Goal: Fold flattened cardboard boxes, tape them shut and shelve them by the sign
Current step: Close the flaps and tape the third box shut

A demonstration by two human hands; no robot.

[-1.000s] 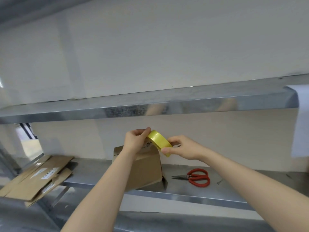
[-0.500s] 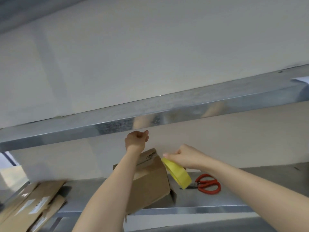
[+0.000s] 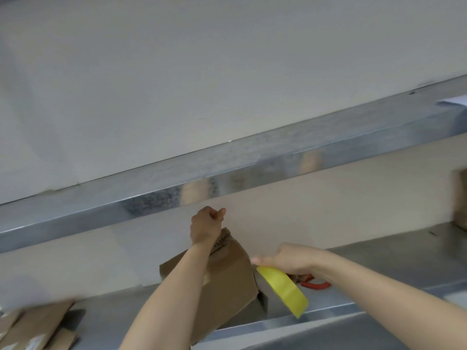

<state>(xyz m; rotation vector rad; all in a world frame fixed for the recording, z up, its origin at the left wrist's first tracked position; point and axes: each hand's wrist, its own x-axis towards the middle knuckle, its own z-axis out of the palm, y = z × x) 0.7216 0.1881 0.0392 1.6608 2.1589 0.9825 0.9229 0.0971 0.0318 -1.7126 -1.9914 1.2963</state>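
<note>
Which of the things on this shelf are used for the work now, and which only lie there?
In use: cardboard box; yellow tape roll, held by the right hand; left hand above the box.
Lying about: red scissors; flattened cardboard; white paper on the upper shelf.

Soft, even, rather dim indoor light falls on the wall (image 3: 227, 72), leaving it a flat grey-cream. The metal edge of the upper shelf (image 3: 151, 200), running from 9 to 2 o'clock, shows mottled sheen and smeared pale reflections. A soft shadow sits just right of the box (image 3: 227, 286) near 6 o'clock. The whole frame is slightly soft; the flattened cardboard (image 3: 38, 322) at 8 o'clock is smeared by motion blur. The shelf lines slant steeply across the wide-angle view.
</note>
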